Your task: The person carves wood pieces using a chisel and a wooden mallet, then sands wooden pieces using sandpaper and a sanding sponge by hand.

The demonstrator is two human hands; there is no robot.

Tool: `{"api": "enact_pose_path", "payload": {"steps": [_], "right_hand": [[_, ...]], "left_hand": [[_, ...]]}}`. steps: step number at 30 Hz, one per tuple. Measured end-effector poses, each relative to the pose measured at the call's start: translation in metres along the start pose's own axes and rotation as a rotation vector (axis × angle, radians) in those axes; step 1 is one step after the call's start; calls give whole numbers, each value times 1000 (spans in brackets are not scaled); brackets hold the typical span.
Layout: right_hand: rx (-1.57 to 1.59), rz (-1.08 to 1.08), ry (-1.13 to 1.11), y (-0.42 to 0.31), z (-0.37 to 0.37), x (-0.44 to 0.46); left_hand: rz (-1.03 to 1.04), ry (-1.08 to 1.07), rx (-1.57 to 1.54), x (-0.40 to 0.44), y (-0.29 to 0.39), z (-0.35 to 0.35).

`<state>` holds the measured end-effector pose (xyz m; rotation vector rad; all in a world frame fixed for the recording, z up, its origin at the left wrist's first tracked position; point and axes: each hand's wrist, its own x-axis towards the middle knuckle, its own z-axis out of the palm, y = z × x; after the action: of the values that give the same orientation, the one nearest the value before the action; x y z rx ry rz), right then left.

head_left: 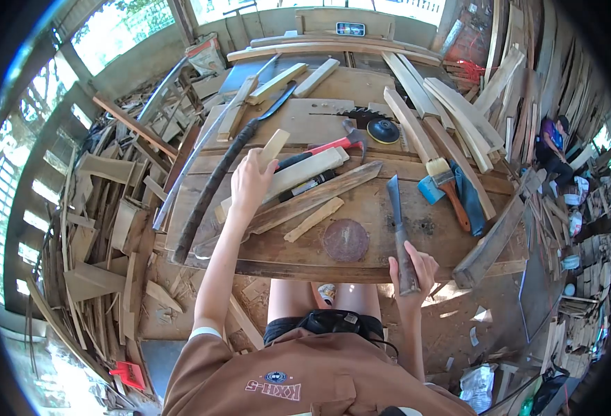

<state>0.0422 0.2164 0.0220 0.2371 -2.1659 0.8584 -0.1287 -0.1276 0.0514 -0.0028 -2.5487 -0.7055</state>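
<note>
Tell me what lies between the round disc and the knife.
In the head view, only bare benchtop shows between the round disc and the knife held in the right hand.

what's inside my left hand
Your left hand grips a block; its far end shows beyond the fingers. The part within the grip is covered, so cannot be seen.
</note>
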Motion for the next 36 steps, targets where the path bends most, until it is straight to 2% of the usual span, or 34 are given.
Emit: {"api": "enact_pose_path", "payload": {"steps": [3,6,9,13,15,18,21,24,28,32,36], "right_hand": [[-23,9,-27,9,8,14],[-78,-74,-40,11,6,25],[-105,-131,-58,12,3,25],[-107,-138,-77,8,-2,22],[-55,-84,-165,11,-11,22],[34,-11,-246,12,-22,23],[42,-17,-295,16,-31,24],[-77,-57,-327,20,-30,29],[61,29,-269,24,-15,37],[-62,-129,-300,15,-16,47],[-36,-136,-274,19,-20,44]], "left_hand": [[-51,-34,31,9,-6,7],[27,-15,211,15,-12,13],[-1,-30,285,13,-21,20],[64,148,113,-5,-10,8],[127,223,-27,-32,13,-8],[142,231,-282,-90,39,-21],[97,249,-305,-136,39,-25],[91,252,-323,-148,37,-25],[158,226,-287,-148,36,-21],[96,231,-306,-150,35,-21],[58,274,-297,-149,36,-22]]}}
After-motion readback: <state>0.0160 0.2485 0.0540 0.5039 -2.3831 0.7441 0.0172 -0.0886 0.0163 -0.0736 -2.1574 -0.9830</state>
